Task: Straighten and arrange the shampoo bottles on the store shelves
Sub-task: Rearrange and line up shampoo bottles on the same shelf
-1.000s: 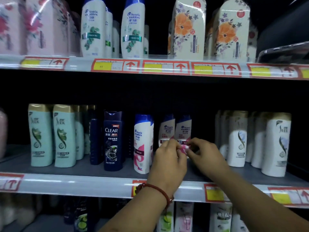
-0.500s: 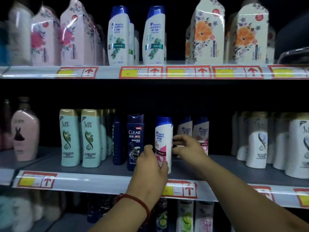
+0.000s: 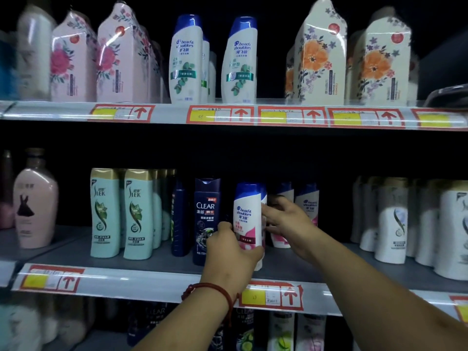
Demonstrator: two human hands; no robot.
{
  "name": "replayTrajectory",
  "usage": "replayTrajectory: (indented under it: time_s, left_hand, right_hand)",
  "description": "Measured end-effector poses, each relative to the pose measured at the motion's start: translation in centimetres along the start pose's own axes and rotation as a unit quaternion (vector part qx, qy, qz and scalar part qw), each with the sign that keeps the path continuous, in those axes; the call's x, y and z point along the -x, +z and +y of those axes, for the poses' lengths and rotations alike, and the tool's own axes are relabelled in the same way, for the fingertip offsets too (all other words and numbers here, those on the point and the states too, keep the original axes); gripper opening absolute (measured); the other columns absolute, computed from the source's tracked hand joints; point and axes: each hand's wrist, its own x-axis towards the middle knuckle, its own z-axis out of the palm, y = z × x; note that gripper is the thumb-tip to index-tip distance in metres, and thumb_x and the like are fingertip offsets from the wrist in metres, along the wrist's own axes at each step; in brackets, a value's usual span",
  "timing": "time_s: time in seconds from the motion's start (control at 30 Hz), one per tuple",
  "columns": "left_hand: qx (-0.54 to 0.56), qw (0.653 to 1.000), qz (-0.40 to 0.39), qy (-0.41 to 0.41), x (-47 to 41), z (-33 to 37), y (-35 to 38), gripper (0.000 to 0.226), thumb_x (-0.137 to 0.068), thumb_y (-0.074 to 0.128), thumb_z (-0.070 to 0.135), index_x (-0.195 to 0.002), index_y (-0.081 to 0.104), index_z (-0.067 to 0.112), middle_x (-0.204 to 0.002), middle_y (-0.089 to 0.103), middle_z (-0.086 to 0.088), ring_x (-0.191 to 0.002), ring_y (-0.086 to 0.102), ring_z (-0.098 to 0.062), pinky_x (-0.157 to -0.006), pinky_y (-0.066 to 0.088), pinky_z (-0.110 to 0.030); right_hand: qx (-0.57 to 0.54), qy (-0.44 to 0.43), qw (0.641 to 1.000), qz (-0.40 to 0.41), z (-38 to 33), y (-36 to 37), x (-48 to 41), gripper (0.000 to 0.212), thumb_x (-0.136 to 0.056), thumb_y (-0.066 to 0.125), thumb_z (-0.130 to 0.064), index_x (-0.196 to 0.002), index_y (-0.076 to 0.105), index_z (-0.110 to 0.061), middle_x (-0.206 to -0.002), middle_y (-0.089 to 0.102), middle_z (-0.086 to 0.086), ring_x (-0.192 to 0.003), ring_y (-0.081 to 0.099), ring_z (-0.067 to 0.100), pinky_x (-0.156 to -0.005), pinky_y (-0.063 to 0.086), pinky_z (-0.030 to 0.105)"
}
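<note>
On the middle shelf (image 3: 152, 276), left hand (image 3: 228, 252) clasps the pink-label bottle (image 3: 247, 219) low; right hand (image 3: 287, 222), uncurled, steadies it square.

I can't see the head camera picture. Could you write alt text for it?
Two hands hold a white, pink-labelled shampoo bottle at the front of the middle shelf: the left hand grips its base, the right hand touches its side. A dark Clear bottle stands just to its left; green Slek bottles stand further left.
</note>
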Motion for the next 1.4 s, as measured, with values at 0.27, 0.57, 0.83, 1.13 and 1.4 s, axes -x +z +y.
replayTrajectory:
  time_s: [0.27,0.57,0.83,1.13,1.4]
  left_hand:
    - [-0.050,0.999,0.001,-0.001,-0.2,0.1,0.5,0.054,-0.067,0.083,0.037,-0.108,0.057,0.013,-0.103,0.066,-0.002,-0.087,0.066,-0.015,-0.072,0.059,-0.028]
    - [-0.037,0.999,0.009,-0.009,0.0,-0.2,1.0,0.044,-0.069,0.083,0.039,-0.099,0.056,0.021,-0.090,0.070,0.005,-0.079,0.067,-0.008,-0.067,0.057,-0.025]
    - [-0.047,0.999,0.012,0.010,0.2,-0.5,1.1,0.048,-0.068,0.084,0.044,-0.100,0.055,0.022,-0.090,0.070,0.006,-0.079,0.067,-0.007,-0.063,0.056,-0.022]
    - [-0.064,0.998,-0.028,-0.005,0.1,0.3,1.3,0.049,-0.067,0.086,0.049,-0.097,0.054,0.026,-0.091,0.069,0.011,-0.081,0.068,-0.007,-0.074,0.060,-0.033]
    - [-0.002,0.994,-0.110,-0.003,-2.2,2.4,5.6,0.048,-0.066,0.090,0.033,-0.105,0.063,0.023,-0.098,0.072,0.008,-0.088,0.069,-0.008,-0.085,0.058,-0.033]
  right_hand:
    - [0.157,-0.069,0.982,0.076,-0.2,-0.8,1.3,0.024,-0.092,0.068,-0.027,-0.109,0.054,-0.016,-0.104,0.066,0.001,-0.097,0.066,0.018,-0.085,0.058,0.041]
    - [0.027,0.042,0.998,-0.039,1.1,-1.3,2.1,0.063,-0.086,0.065,0.003,-0.140,0.042,-0.018,-0.123,0.066,0.002,-0.112,0.064,0.019,-0.092,0.057,0.040]
    - [-0.016,0.085,0.990,-0.115,1.5,-1.3,2.6,0.065,-0.075,0.054,0.016,-0.130,0.054,-0.020,-0.118,0.069,0.005,-0.109,0.067,0.027,-0.086,0.060,0.042]
    - [0.012,0.066,0.994,-0.086,1.2,-5.5,3.7,0.038,-0.088,0.068,0.000,-0.121,0.061,-0.016,-0.109,0.075,0.004,-0.100,0.073,0.022,-0.089,0.058,0.039]
    - [0.097,0.002,0.994,0.050,3.3,-9.7,4.1,0.037,-0.083,0.072,-0.007,-0.115,0.063,-0.024,-0.114,0.069,0.000,-0.101,0.069,0.015,-0.094,0.055,0.040]
